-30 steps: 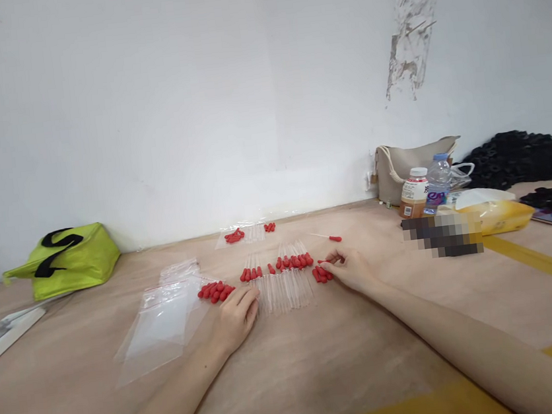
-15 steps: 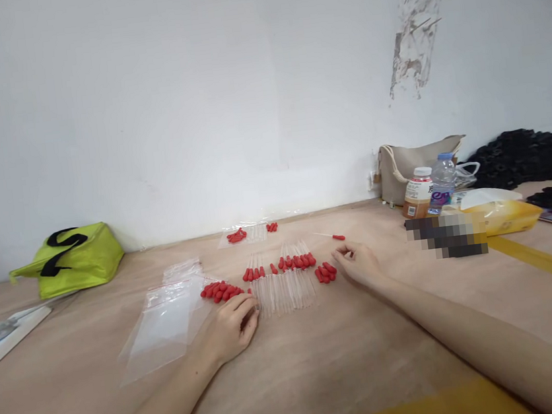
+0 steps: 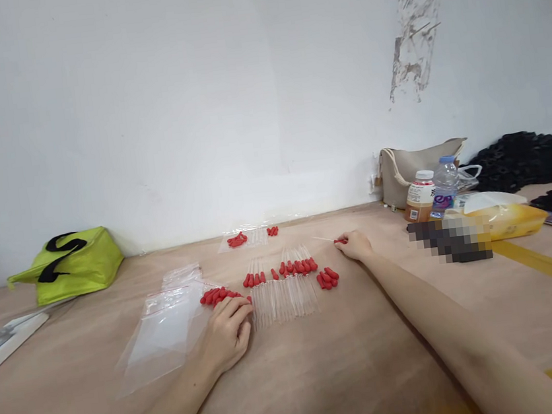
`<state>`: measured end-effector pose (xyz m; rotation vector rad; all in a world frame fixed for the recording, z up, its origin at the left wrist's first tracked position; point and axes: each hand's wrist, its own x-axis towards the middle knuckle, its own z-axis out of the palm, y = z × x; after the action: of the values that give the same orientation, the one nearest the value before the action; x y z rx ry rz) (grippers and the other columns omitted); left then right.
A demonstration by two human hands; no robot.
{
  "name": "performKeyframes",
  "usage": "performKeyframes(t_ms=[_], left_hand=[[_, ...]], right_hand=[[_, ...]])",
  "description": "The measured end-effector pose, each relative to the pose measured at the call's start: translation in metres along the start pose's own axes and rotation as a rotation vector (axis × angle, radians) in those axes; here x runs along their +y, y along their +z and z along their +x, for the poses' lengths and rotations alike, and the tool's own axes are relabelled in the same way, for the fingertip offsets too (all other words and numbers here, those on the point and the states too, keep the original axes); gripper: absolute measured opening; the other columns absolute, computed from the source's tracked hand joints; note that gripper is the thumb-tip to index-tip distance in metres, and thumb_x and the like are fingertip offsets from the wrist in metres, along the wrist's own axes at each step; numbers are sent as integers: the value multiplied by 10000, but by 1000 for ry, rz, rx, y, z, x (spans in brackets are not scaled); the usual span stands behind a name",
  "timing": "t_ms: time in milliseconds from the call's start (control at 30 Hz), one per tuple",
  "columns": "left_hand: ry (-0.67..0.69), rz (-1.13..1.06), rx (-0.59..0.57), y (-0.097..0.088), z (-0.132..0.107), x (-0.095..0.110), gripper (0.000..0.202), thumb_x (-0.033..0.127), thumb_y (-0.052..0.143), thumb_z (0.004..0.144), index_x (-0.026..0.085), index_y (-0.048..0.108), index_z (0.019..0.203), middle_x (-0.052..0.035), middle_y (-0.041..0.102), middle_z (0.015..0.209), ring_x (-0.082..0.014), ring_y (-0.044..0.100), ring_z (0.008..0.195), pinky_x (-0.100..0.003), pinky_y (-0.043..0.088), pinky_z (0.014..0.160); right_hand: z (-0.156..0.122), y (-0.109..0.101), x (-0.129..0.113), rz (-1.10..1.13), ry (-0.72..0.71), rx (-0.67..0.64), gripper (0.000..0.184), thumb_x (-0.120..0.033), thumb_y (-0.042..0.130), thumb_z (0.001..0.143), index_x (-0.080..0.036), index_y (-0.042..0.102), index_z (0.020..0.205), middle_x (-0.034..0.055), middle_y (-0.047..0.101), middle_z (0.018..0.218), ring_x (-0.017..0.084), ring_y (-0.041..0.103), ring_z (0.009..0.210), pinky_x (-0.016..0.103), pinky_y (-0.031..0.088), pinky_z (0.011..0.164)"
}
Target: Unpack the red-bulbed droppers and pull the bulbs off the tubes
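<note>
Clear glass droppers with red rubber bulbs (image 3: pixel 287 284) lie in rows on the brown table (image 3: pixel 324 367). My left hand (image 3: pixel 228 332) rests on the table beside their left edge, fingers curled, close to a small heap of red-bulbed droppers (image 3: pixel 216 295). My right hand (image 3: pixel 355 244) reaches farther back and pinches a single dropper (image 3: pixel 332 240) by its red bulb. Another heap of red bulbs (image 3: pixel 327 277) lies to the right of the rows.
Clear zip bags (image 3: pixel 162 319) lie left of my left hand. A filled bag of droppers (image 3: pixel 244 238) sits near the wall. Lime green bag (image 3: pixel 66 264) far left. A beige bag (image 3: pixel 413 165), bottles (image 3: pixel 433 190), a yellow packet (image 3: pixel 501 218) and black parts (image 3: pixel 529 158) sit at right.
My right hand left the heap beside the rows and reached back to the lone dropper, closing on its red end. My left hand slid slightly toward me.
</note>
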<state>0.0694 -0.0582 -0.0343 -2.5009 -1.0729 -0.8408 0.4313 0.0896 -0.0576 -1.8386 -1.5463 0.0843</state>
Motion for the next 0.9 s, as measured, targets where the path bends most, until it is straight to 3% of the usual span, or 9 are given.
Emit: performKeyframes(t_ms=[100, 267, 433, 567, 700, 900], left_hand=[[-47, 71, 74, -1, 2, 0, 245, 73, 400, 723, 189, 579, 844, -50, 605, 899, -197, 527, 831, -354, 421, 729], [-142, 119, 138, 0, 3, 0, 141, 116, 435, 735, 172, 531, 821, -67, 596, 909, -218, 518, 850, -367, 399, 727], [-105, 114, 206, 3, 9, 11, 261, 227, 487, 779, 164, 514, 1031, -98, 562, 1055, -235, 492, 976, -391, 373, 826], [16, 134, 174, 7, 16, 27, 280, 219, 476, 817, 241, 547, 1087, -63, 585, 1071, -226, 493, 990, -389, 344, 832], [112, 115, 158, 16, 22, 39, 226, 226, 489, 830, 266, 599, 1024, -28, 652, 872, -179, 540, 823, -367, 328, 787], [156, 86, 167, 19, 24, 44, 146, 210, 480, 837, 214, 625, 850, -1, 634, 671, -142, 514, 661, -355, 310, 739]], right_hand=[[-5, -2, -7, -2, 0, 29, 144, -254, 552, 698, -195, 674, 748, 84, 618, 829, 208, 541, 819, 309, 385, 689], [-37, -26, -34, 38, -94, 100, 186, -291, 475, 788, -249, 629, 882, 41, 600, 927, 189, 504, 891, 332, 334, 767], [-108, -48, -63, 129, -611, 124, 145, -227, 482, 810, -237, 618, 857, 29, 595, 870, 165, 486, 862, 339, 255, 808], [-147, -45, -75, 166, -768, 72, 144, -204, 471, 824, -229, 611, 850, 19, 598, 851, 145, 489, 826, 327, 248, 796], [-157, -39, -79, 171, -845, 67, 136, -227, 481, 823, -228, 614, 854, 15, 592, 817, 143, 481, 813, 324, 251, 789], [-159, -36, -79, 152, -894, 104, 146, -290, 516, 814, -232, 617, 900, 13, 611, 815, 143, 476, 785, 328, 255, 765]])
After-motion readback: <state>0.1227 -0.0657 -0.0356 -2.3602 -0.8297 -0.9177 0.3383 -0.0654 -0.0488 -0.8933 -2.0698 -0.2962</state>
